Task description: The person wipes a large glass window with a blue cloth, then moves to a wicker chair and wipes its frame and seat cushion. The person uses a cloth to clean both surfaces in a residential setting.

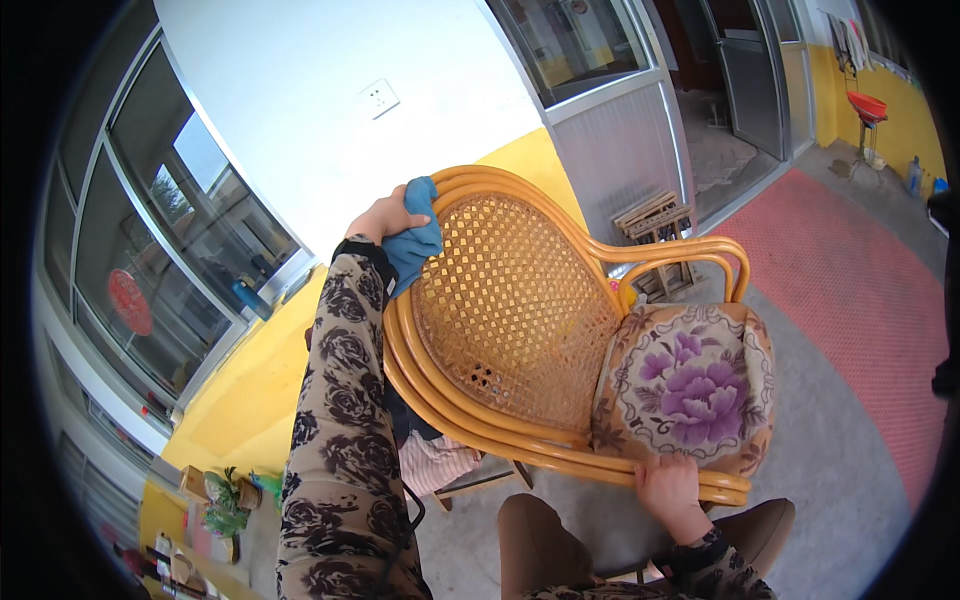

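A rattan armchair [517, 300] with a woven cane back stands before me, turned sideways in the view. My left hand [386, 215] grips a blue cloth [415, 244] and presses it against the bent frame at the top of the backrest. Around the near armrest [555, 451] my right hand [670, 491] is closed, close to its front end. A seat cushion [694, 382] with a purple flower pattern covers the seat. Small holes show in the lower part of the cane weave. The far armrest [675, 246] is untouched.
Folded wooden stools [656, 225] lean by the door panel [619, 142] behind the chair. Striped fabric [439, 461] lies on a low stool beneath it. A red mat [840, 300] covers the floor at right. Potted plants [225, 506] stand at lower left; a blue bottle [251, 298] rests on the windowsill.
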The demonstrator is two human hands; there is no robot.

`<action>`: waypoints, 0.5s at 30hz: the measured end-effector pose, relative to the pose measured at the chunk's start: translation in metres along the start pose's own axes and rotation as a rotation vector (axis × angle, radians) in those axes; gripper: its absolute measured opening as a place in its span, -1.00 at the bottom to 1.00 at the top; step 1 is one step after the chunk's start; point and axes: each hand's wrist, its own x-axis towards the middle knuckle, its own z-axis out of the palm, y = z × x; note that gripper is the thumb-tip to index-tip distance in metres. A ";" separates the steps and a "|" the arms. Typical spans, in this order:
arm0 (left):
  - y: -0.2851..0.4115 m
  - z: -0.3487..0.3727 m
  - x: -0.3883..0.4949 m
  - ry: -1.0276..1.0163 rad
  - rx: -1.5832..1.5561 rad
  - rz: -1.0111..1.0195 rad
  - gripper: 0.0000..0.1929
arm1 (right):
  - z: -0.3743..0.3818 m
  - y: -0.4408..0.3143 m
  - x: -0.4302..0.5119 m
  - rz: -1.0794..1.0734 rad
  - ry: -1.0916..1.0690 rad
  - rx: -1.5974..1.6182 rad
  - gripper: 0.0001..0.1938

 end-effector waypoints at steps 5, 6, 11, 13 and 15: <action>-0.022 0.017 -0.053 0.186 -0.168 0.002 -0.09 | 0.000 0.001 0.001 0.005 -0.036 0.040 -0.73; -0.024 0.022 -0.065 0.237 -0.165 -0.013 -0.11 | 0.001 0.001 0.001 0.004 -0.022 0.034 -0.73; -0.022 0.055 -0.123 0.461 -0.183 -0.154 -0.22 | 0.005 0.002 0.000 0.011 -0.024 0.032 -0.73; -0.019 0.072 -0.146 0.552 -0.215 -0.195 -0.25 | 0.007 0.003 -0.001 0.003 -0.015 0.027 -0.73; -0.016 0.092 -0.170 0.647 -0.249 -0.225 -0.26 | 0.008 0.004 -0.001 -0.017 0.002 0.024 -0.73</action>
